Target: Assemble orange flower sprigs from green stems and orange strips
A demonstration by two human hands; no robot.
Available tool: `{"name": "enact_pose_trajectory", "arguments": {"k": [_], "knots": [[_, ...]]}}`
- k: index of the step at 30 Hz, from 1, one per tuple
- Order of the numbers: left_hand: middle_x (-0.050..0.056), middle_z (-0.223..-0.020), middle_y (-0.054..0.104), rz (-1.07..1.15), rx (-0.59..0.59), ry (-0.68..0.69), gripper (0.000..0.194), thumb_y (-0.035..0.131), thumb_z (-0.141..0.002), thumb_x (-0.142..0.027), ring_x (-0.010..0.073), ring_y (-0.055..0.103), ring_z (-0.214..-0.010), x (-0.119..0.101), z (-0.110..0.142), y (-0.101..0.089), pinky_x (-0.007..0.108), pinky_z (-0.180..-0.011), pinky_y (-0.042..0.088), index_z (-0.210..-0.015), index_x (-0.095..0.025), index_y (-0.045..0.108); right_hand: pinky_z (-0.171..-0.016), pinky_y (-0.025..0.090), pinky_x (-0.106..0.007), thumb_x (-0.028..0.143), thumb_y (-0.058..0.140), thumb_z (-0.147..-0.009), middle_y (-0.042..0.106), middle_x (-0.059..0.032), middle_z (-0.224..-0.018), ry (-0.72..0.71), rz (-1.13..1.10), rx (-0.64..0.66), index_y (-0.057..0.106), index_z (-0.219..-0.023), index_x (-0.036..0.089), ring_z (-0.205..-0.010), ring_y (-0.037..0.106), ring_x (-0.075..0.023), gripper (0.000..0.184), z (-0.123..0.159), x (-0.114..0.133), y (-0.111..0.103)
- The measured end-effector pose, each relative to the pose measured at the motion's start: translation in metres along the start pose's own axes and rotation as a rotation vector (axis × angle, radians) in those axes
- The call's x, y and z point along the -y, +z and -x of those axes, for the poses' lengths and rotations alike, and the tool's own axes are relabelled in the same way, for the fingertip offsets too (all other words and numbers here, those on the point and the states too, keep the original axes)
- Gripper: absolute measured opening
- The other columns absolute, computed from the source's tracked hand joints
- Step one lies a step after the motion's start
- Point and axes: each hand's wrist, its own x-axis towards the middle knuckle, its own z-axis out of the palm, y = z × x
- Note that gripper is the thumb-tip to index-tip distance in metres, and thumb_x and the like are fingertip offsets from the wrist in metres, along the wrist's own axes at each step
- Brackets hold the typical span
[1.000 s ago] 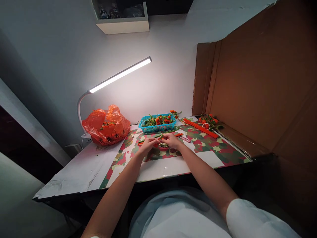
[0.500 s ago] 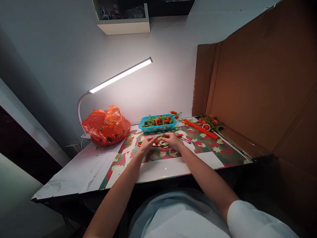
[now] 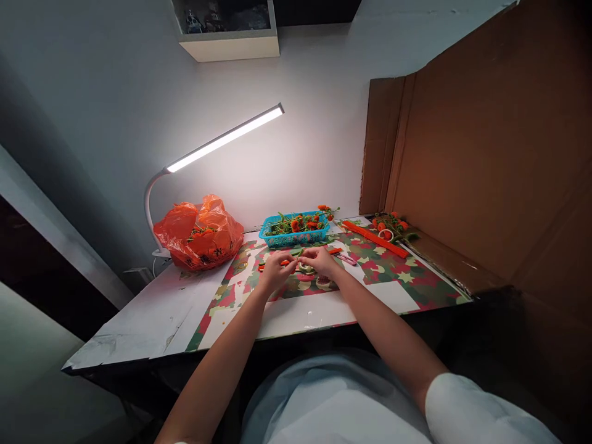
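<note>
Over the middle of the table, my left hand point(image 3: 277, 269) and my right hand point(image 3: 320, 262) meet with fingertips pinched together. A thin green stem-like piece point(image 3: 300, 253) sticks up between them; its lower end is hidden by the fingers. Just below the right fingers lies a pale ring-shaped roll point(image 3: 305, 269), partly covered. Close to the right hand are the pink handles of what look like scissors point(image 3: 346, 259) and a short orange strip point(image 3: 335, 251). Another orange strip point(image 3: 261, 267) shows beside the left hand.
Behind the hands stands a blue basket point(image 3: 272, 241) of orange flowers with green stems. An orange plastic bag point(image 3: 217, 253) and a lit desk lamp point(image 3: 226, 140) are at left. Rightward lie a long orange bundle point(image 3: 375, 239), more orange flowers point(image 3: 387, 227) and a cardboard wall point(image 3: 481, 160).
My fingertips have drawn closer together around the green piece. The left fingers have curled in, and the small red-orange bit seen beside them is now hidden.
</note>
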Motion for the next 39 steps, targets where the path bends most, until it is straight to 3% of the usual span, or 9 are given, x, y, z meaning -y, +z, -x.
{"name": "enact_pose_trajectory", "arguments": {"k": [5,12,15,17,21,25,28,34,39], "knots": [[0.004,-0.065,0.064,0.538,0.236,-0.341,0.021,0.066,-0.068,-0.035,0.0152,0.056,-0.063,0.005,-0.002,-0.003,0.027,-0.064,0.042,-0.064,-0.015,0.066,-0.056,0.032,-0.024,0.051,0.072,-0.062,0.054,0.0016,-0.06,-0.037,-0.034,0.076,0.066,-0.069,0.014,-0.058,0.043,-0.01,0.038,0.003,0.008,-0.002],[0.004,-0.067,0.064,1.011,0.325,-0.522,0.013,0.063,-0.066,-0.026,0.0152,0.058,-0.069,0.005,-0.002,-0.004,0.029,-0.073,0.046,-0.06,-0.014,0.061,-0.063,0.038,-0.025,0.054,0.073,-0.063,0.057,0.0007,-0.065,-0.032,-0.182,0.165,0.064,-0.071,0.014,-0.063,0.048,-0.0102,0.042,0.003,0.016,0.002],[0.006,-0.07,0.065,0.902,0.316,-0.541,0.017,0.064,-0.068,-0.03,0.0167,0.059,-0.069,0.007,-0.003,-0.001,0.03,-0.07,0.046,-0.064,-0.014,0.063,-0.06,0.037,-0.024,0.055,0.072,-0.063,0.057,0.0008,-0.064,-0.025,-0.14,0.139,0.063,-0.07,0.014,-0.062,0.048,-0.0104,0.043,0.001,0.011,0.002],[0.006,-0.071,0.066,0.706,0.191,-0.498,0.025,0.064,-0.07,-0.038,0.018,0.059,-0.07,0.008,-0.003,0.002,0.03,-0.069,0.045,-0.068,-0.013,0.066,-0.056,0.036,-0.023,0.057,0.071,-0.061,0.055,0.0014,-0.061,-0.01,-0.082,0.055,0.061,-0.066,0.015,-0.059,0.047,-0.0104,0.043,-0.001,0.007,0.002],[0.006,-0.076,0.068,0.239,-0.043,-0.223,0.034,0.061,-0.074,-0.049,0.0209,0.06,-0.078,0.007,-0.002,0.007,0.031,-0.072,0.045,-0.074,-0.016,0.069,-0.051,0.033,-0.023,0.058,0.068,-0.062,0.052,0.0023,-0.056,0.014,0.03,-0.104,0.057,-0.06,0.016,-0.056,0.047,-0.0113,0.043,-0.003,0.002,0.002],[0.006,-0.077,0.068,-0.011,-0.081,-0.002,0.023,0.066,-0.072,-0.042,0.0206,0.06,-0.077,0.002,0.0,0.009,0.032,-0.076,0.044,-0.065,-0.02,0.066,-0.052,0.033,-0.024,0.055,0.066,-0.064,0.053,0.0013,-0.056,0.027,0.095,-0.113,0.056,-0.058,0.017,-0.056,0.049,-0.0126,0.04,-0.002,0.001,0.004],[0.005,-0.072,0.067,0.074,-0.08,-0.054,0.026,0.065,-0.071,-0.043,0.0191,0.059,-0.071,0.003,-0.002,0.009,0.031,-0.072,0.045,-0.06,-0.02,0.064,-0.053,0.034,-0.024,0.053,0.066,-0.066,0.056,0.0,-0.06,0.004,0.062,-0.07,0.059,-0.062,0.016,-0.058,0.051,-0.0135,0.037,-0.002,0.0,0.004],[0.004,-0.065,0.065,0.52,0.108,-0.388,0.026,0.068,-0.061,-0.042,0.0171,0.058,-0.065,0.012,-0.005,0.002,0.029,-0.064,0.044,-0.063,-0.016,0.066,-0.06,0.039,-0.025,0.049,0.068,-0.067,0.062,-0.0019,-0.068,-0.074,-0.009,0.072,0.066,-0.076,0.015,-0.064,0.053,-0.0136,0.035,-0.002,0.0,0.0],[0.007,-0.069,0.066,0.707,0.261,-0.445,0.022,0.067,-0.063,-0.035,0.0155,0.058,-0.067,0.01,-0.003,-0.003,0.026,-0.064,0.042,-0.065,-0.013,0.068,-0.064,0.041,-0.027,0.049,0.069,-0.067,0.062,-0.0018,-0.068,-0.074,-0.046,0.124,0.066,-0.072,0.014,-0.067,0.053,-0.0136,0.035,0.0,0.006,-0.002]]}}
